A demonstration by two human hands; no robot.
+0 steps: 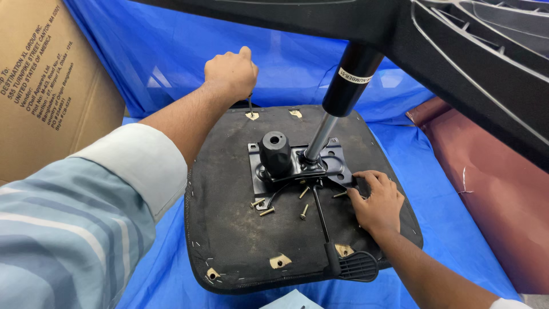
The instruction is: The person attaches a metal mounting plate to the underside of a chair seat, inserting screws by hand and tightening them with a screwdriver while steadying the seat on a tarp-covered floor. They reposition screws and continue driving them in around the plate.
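We find the left hand (230,72) fisted round a hex key (250,106) at the seat's (229,229) far edge. The right hand (376,200) rests near the right edge, fingers bent on the plate (337,163). Five loose bolts (266,211) lie before the plate. One brown carton (46,80) stands left, black print on its side. Blue sheet (434,194) shows all round.

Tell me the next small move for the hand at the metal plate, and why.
Probably the right hand should pick up one loose bolt and set it into the mounting plate it touches. Several bolts lie free on the seat underside, while the left hand grips a hex key upright at the far edge.
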